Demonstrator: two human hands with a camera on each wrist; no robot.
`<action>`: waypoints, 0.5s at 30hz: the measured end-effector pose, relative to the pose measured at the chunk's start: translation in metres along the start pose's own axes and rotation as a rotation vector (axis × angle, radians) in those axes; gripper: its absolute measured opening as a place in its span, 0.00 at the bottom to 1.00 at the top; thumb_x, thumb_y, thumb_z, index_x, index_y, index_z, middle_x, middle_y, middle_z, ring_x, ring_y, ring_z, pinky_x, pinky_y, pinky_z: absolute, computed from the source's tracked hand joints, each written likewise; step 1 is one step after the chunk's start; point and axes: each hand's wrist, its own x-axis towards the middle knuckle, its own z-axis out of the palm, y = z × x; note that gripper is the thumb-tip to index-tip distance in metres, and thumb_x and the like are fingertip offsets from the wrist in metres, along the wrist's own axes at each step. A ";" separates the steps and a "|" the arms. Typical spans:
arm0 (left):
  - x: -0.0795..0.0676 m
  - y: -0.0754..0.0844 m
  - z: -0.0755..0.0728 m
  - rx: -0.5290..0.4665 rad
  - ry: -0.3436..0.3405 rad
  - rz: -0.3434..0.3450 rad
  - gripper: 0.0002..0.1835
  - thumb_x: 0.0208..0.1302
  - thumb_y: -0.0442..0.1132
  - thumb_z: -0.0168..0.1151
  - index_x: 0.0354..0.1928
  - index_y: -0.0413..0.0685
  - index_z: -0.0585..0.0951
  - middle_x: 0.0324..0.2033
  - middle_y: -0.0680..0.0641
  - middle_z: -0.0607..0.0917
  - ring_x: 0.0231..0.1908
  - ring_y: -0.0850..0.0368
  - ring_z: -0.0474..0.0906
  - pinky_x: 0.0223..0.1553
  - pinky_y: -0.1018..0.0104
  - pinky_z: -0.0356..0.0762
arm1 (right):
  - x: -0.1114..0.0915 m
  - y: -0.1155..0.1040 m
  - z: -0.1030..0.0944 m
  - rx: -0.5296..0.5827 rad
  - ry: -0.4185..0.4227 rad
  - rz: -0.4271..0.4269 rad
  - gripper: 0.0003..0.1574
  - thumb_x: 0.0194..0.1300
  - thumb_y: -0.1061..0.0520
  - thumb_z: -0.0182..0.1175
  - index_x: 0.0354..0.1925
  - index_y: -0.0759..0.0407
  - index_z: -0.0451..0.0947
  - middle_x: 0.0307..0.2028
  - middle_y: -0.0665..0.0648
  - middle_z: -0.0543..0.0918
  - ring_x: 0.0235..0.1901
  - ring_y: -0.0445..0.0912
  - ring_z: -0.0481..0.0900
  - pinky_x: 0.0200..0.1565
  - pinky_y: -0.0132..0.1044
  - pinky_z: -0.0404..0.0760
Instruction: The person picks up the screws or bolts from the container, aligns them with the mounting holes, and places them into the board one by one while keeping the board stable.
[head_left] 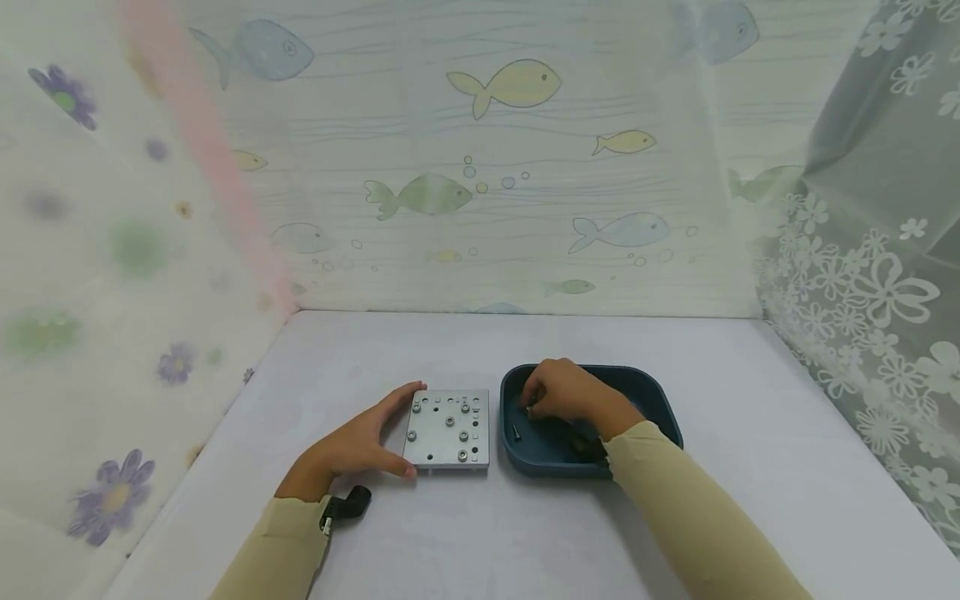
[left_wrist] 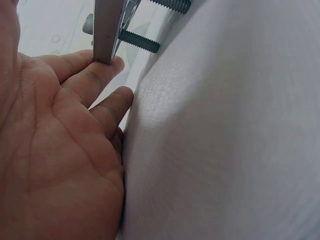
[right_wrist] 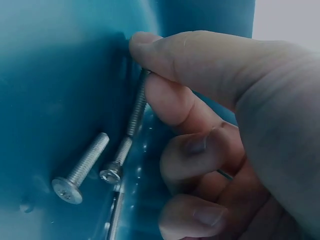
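A silver metal plate (head_left: pixel 440 439) with several holes and socket-head screws stands on the white table. My left hand (head_left: pixel 351 450) holds its left side, thumb at the near corner and fingertips at the far one. Threaded screw ends (left_wrist: pixel 140 41) stick out beneath the plate in the left wrist view. My right hand (head_left: pixel 567 392) is down inside the dark blue tray (head_left: pixel 667 408). Its thumb and index finger pinch the end of a thin screw (right_wrist: pixel 137 112) in the right wrist view. A wide-headed screw (right_wrist: pixel 82 167) lies beside it on the tray floor.
The tray stands just right of the plate, with a narrow gap between them. A fish-print curtain (head_left: pixel 517 192) hangs behind the white table (head_left: pixel 465 533). Flowered cloth (head_left: pixel 112 350) hangs on the left and lace (head_left: pixel 885 317) on the right.
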 end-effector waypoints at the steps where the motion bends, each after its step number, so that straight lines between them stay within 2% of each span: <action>1: 0.000 0.000 0.000 0.000 -0.001 0.001 0.72 0.35 0.51 0.89 0.82 0.65 0.53 0.81 0.59 0.54 0.83 0.52 0.42 0.79 0.35 0.39 | -0.001 0.000 -0.001 0.008 0.003 -0.007 0.08 0.62 0.59 0.74 0.40 0.47 0.91 0.30 0.44 0.85 0.31 0.41 0.81 0.35 0.35 0.82; 9: 0.001 -0.002 0.002 0.018 0.005 -0.001 0.71 0.35 0.52 0.88 0.82 0.67 0.53 0.81 0.58 0.54 0.83 0.51 0.42 0.79 0.35 0.39 | -0.004 0.001 -0.007 0.050 0.018 -0.053 0.07 0.64 0.57 0.72 0.42 0.47 0.90 0.31 0.44 0.85 0.32 0.42 0.81 0.37 0.36 0.82; 15: 0.001 0.001 0.000 0.024 0.003 -0.009 0.72 0.35 0.52 0.89 0.82 0.67 0.52 0.82 0.58 0.54 0.83 0.51 0.42 0.79 0.35 0.39 | -0.008 0.001 -0.011 0.094 0.037 -0.075 0.09 0.67 0.56 0.70 0.46 0.49 0.90 0.29 0.46 0.84 0.30 0.43 0.80 0.35 0.37 0.81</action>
